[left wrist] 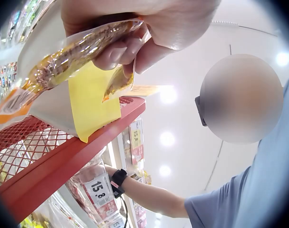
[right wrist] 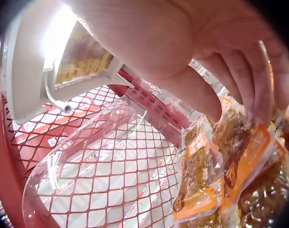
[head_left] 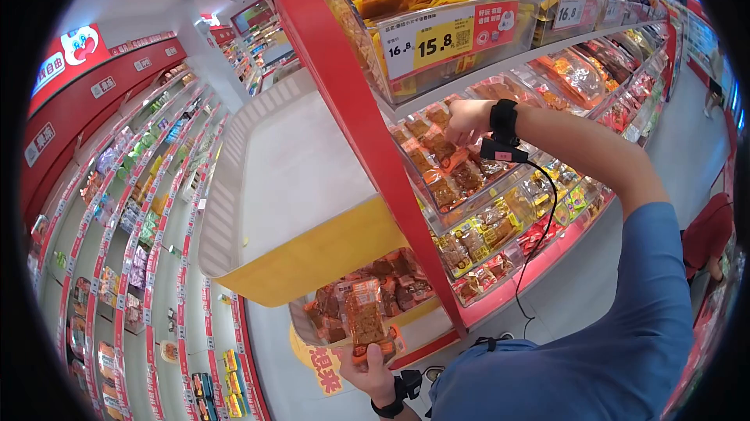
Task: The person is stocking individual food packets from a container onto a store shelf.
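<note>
My left hand (head_left: 371, 376) grips a clear snack packet (head_left: 366, 313) with brown contents, low in front of me. In the left wrist view the fingers curl round this long packet, and a second small packet (left wrist: 117, 86) hangs beside the fingertips. My right hand (head_left: 469, 122) reaches into a clear shelf bin (head_left: 426, 179) of similar packets. The right wrist view shows its fingers (right wrist: 251, 80) extended down onto orange-and-clear packets (right wrist: 199, 175) standing in the bin. Their fingertips touch the packet tops, partly hidden among them.
A red shelf post (head_left: 351, 108) stands between my hands. Left of it is a large white basket with a yellow front (head_left: 312, 253), above a lower bin of brown packets (head_left: 402, 272). A price-tagged bin (head_left: 453, 38) overhangs my right hand. A cable (head_left: 556, 210) hangs from my right wrist.
</note>
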{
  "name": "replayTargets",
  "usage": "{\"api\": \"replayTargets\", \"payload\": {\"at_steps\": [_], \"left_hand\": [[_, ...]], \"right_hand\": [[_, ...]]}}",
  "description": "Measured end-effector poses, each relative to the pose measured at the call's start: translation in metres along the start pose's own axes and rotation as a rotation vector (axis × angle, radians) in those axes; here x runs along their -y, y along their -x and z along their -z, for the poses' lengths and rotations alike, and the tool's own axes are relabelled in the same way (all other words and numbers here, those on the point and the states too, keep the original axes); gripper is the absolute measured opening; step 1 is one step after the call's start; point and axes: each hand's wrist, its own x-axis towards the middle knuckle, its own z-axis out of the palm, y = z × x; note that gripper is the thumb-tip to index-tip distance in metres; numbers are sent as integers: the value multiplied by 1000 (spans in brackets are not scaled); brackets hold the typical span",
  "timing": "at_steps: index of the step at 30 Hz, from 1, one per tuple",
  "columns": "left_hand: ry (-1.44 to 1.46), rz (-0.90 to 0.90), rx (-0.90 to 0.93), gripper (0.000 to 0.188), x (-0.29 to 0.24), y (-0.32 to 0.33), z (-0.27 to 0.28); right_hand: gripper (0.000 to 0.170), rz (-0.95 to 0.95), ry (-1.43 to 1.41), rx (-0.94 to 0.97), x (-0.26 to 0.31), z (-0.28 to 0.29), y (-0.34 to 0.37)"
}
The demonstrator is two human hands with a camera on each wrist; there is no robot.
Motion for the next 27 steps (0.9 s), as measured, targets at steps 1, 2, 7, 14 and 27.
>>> {"api": "replayTargets", "payload": {"at_steps": [1, 2, 7, 14, 27], "left_hand": [[19, 8, 14, 30, -3, -2, -4], [36, 17, 27, 31, -5, -2, -6], [57, -30, 11, 37, 14, -1, -3], [40, -56, 150, 32, 9, -2, -21], [9, -189, 551, 26, 3, -30, -90]], "right_hand": [[27, 10, 7, -1, -1, 1, 2], [28, 20, 14, 0, -2, 1, 5], [37, 107, 65, 32, -7, 3, 22], [30, 634, -25, 216, 21, -4, 144], [17, 571, -493, 133, 7, -64, 207]]}}
